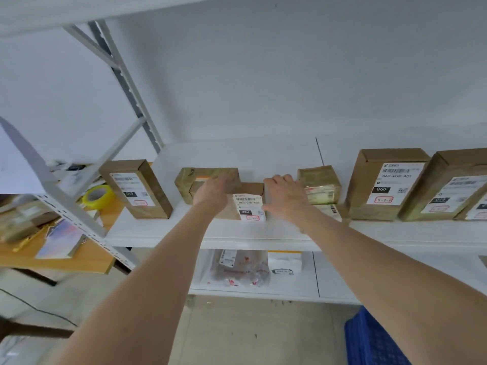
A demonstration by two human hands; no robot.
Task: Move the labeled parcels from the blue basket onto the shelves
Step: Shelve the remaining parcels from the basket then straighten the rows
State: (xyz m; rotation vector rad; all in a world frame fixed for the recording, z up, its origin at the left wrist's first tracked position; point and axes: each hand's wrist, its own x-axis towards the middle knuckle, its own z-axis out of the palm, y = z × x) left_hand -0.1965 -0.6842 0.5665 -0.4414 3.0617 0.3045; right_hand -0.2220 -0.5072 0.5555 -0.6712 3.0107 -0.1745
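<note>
A small brown parcel (249,204) with a white label stands on the white shelf (237,237), label facing me. My left hand (213,192) grips its left side and top. My right hand (283,196) grips its right side. Just behind the left hand lies a taped parcel (189,180). Another taped parcel (320,183) sits to the right. A tall labeled box (135,189) stands at the left, and two bigger labeled boxes (384,184) (448,191) stand at the right. The blue basket (374,341) shows at the bottom right, partly behind my right arm.
Grey shelf uprights (76,217) rise at the left. Beside them is a wooden desk (58,262) with a yellow tape roll (98,197) and papers. The lower shelf (263,293) holds plastic-bagged parcels (238,270). A flat labeled item (328,210) lies near my right wrist.
</note>
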